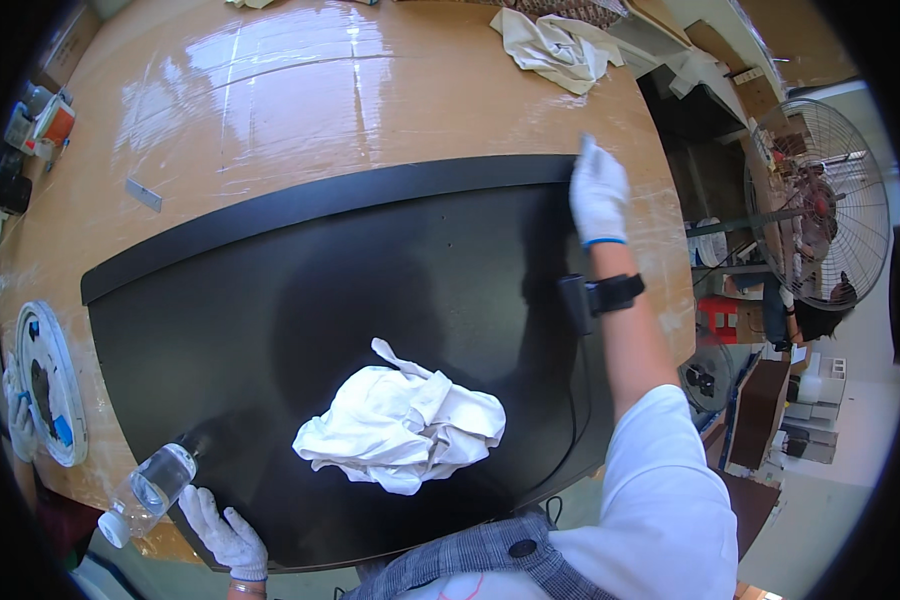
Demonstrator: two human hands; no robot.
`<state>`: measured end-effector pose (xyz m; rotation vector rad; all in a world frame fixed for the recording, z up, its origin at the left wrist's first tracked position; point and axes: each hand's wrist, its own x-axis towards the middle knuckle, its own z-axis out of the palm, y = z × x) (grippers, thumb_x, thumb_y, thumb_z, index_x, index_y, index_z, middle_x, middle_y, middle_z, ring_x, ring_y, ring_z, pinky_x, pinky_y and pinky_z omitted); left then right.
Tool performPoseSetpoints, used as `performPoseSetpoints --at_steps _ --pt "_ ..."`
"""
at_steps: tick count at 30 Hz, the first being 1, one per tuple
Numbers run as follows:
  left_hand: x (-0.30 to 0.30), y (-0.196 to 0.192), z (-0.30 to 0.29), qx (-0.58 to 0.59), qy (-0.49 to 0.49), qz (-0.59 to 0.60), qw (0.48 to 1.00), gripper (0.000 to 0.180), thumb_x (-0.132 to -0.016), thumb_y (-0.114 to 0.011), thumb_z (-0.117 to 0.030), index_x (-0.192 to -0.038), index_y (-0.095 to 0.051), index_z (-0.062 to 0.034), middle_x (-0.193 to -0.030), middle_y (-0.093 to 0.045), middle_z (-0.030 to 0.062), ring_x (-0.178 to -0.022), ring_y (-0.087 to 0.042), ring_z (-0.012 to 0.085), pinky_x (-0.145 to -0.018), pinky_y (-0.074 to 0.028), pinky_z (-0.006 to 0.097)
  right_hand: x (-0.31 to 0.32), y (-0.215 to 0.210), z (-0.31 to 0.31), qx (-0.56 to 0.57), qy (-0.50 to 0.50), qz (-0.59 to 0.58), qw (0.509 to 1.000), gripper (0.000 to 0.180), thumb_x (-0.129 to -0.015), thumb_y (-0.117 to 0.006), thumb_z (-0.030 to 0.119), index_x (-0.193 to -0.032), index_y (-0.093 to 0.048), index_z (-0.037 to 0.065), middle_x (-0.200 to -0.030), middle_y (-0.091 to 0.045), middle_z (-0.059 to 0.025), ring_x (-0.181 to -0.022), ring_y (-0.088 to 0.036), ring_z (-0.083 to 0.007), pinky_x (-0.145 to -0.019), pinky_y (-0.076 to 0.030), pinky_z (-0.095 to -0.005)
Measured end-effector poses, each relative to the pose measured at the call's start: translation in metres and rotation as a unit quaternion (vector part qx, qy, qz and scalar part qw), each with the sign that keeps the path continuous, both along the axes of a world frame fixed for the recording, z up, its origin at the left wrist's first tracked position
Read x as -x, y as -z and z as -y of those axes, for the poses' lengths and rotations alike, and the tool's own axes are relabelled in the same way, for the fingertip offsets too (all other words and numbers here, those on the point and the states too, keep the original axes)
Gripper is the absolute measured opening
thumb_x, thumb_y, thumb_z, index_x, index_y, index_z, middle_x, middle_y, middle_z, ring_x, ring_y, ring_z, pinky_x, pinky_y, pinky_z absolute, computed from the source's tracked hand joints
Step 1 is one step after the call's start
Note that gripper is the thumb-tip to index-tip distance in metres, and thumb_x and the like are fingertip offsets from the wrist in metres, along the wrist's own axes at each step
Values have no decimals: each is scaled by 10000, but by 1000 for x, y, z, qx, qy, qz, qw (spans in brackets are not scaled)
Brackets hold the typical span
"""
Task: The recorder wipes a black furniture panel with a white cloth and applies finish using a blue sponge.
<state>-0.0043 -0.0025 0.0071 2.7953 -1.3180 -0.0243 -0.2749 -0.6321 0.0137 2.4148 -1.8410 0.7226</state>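
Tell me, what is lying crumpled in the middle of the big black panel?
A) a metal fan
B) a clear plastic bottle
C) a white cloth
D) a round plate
C: a crumpled white cloth lies on the black panel, while the clear plastic bottle is at the panel's near left edge by the gloved left hand.
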Motion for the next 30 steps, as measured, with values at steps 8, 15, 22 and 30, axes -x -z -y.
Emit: performPoseSetpoints --at_steps 8,15,22,30 --pt "-2 6 2 -5 1 13 1000 448 -1009 -386 -206 -1405 -410 3 -1479 -367 223 -1394 -316 401 -1156 -249 483 130 32 76 39 116 -9 992 316 -959 -506 291 -975 -665 18 -967 -661 -244 -916 -617 -429 -783 -494 -509" --pt "-2 5 1 -3 -1 20 1000 447 -1014 -388 -217 -1394 -422 15 -1476 -379 218 -1394 -321 391 -1155 -253 474 37 4 -3 31 15 -52 998 290 -905 -552 149 -1180 -596 69 -1010 -610 -193 -959 -617 -394 -822 -503 -486" --pt "0 6 3 4 -3 14 1000 443 -1029 -387 -226 -1400 -421 13 -1491 -370 200 -1405 -312 364 -1157 -244 465 43 5 -2 -48 66 -88 993 313 -933 -472 200 -1219 -558 107 -1099 -579 -207 -934 -627 -426 -787 -516 -513" --pt "-1 7 0 -7 -20 7 1000 447 -1029 -389 -227 -1397 -424 24 -1495 -367 200 -1408 -307 365 -1159 -239 466 40 5 -4 -51 67 -95 992 316 -936 -468 180 -1228 -564 108 -1108 -574 -202 -927 -634 -416 -781 -520 -509"
